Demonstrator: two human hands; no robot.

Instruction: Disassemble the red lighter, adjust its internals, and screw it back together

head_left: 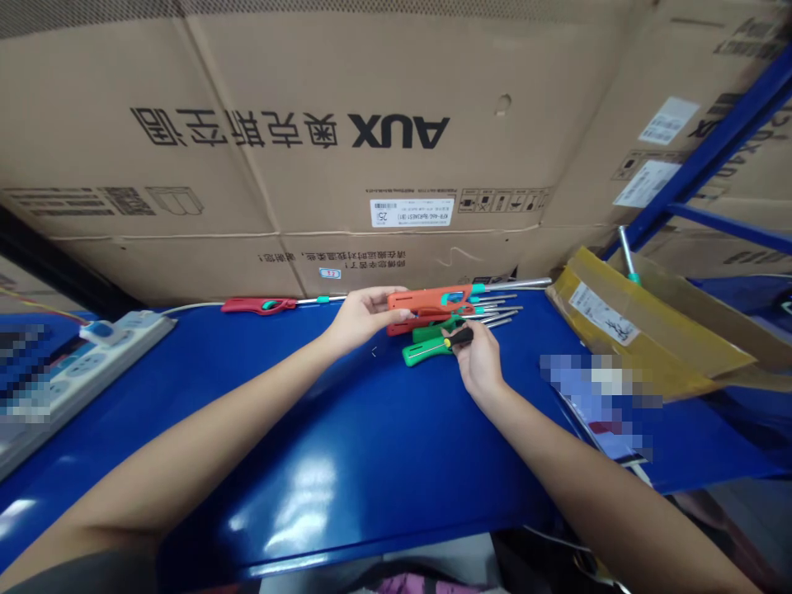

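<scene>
Where the blue surface ends, cardboard wall: large brown cartons fill the back, black AUX lettering upside down, with one white label low in the middle and two more at the right.
Blue surface: one glossy top with bright reflections toward the near edge.
Metal bars: two blue ones at the right, meeting at an angle.
Yellow box: one, open, with a label on its side; a silver rod with a teal collar rises behind its edge.
Power strip: one, white, at the left, with one plug in it.
Flat item: one, right of the right arm, too blurred to name.
Hands: two, bare — the left hand pinches the orange lighter by its handle end; the right hand has thumb and fingers closed round the screwdriver.
Lighters: five handles show — orange lighter, red lighter, dark green lighter and bright green lighter bunched between the hands, second red lighter apart at the left. Overlap hides any exact total.
Lighter direction: noses point right, long axes nearly along the back edge; the bright green handle slants down leftward.
Screwdriver: one, black-handled, shaft pointing left over the bright green handle.
Bent scrap: one, tiny, left of the green handles.
</scene>
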